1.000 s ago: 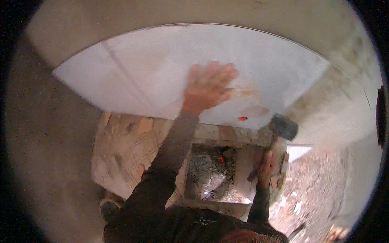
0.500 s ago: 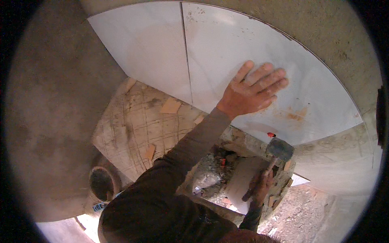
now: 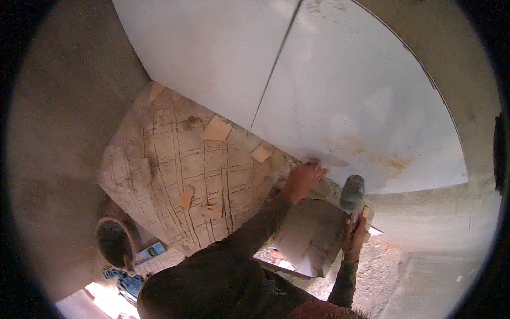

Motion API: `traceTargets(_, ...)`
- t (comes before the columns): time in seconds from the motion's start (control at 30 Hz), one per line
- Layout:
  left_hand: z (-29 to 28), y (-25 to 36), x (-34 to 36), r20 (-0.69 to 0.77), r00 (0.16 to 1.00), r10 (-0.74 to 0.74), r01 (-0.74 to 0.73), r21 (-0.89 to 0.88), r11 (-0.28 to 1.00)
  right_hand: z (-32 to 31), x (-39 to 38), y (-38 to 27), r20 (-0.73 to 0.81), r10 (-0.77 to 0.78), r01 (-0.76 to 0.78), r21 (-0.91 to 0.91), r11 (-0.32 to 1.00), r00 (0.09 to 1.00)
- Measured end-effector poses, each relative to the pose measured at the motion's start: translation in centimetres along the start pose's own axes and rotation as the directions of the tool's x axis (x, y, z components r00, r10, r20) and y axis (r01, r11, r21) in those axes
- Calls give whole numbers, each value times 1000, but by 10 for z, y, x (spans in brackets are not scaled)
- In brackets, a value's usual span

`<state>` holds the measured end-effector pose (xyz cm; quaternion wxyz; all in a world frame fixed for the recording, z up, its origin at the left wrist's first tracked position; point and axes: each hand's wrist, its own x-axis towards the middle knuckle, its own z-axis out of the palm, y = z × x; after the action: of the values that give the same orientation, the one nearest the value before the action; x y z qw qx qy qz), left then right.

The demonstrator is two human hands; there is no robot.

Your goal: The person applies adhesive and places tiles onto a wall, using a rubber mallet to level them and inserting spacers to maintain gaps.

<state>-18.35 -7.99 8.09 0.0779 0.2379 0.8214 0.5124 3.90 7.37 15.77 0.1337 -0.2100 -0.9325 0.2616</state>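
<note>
My left hand (image 3: 304, 182) is at the lower edge of a large white wall tile (image 3: 366, 117). Its fingers are bent together against that edge; whatever they may pinch is hidden. Lower right, my right hand (image 3: 355, 235) grips the handle of a rubber mallet (image 3: 352, 192) with a dark head. The mallet head is upright near the tile's lower edge, close to my left hand; I cannot tell whether it touches the tile. A second white tile (image 3: 202, 53) adjoins on the left, with a thin dark joint between the two.
Below the tiles lies a rough cement surface (image 3: 170, 170) scored with grooves. Small tan tile pieces (image 3: 217, 128) lie along it. At lower left are a round bucket (image 3: 114, 242) and a blue level (image 3: 150, 253). A bare wall (image 3: 58, 133) rises at left; rubble covers the ground (image 3: 380, 260) at lower right.
My left hand has left the tile's face, where it lay spread flat, and come down to its lower edge with fingers bent. The mallet now stands more upright in my right hand. The view has shifted.
</note>
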Motion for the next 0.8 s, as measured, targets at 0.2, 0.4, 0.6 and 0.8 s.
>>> traceTargets(0.2,13,-2,19,-149,985,81,-93,-75,993,-12,56,-11,-152,-266,193,-376,906,952)
traceTargets(0.4,28,-14,18,-198,974,108,-131,-107,986,-4,80,-46,-281,-389,379,-89,921,878)
traceTargets(0.6,19,-12,20,-176,983,54,-70,-89,994,-1,40,-79,-393,128,159,619,769,910)
traceTargets(0.8,-11,-13,21,-119,985,-122,80,-308,948,-37,87,-69,-742,238,167,426,889,626)
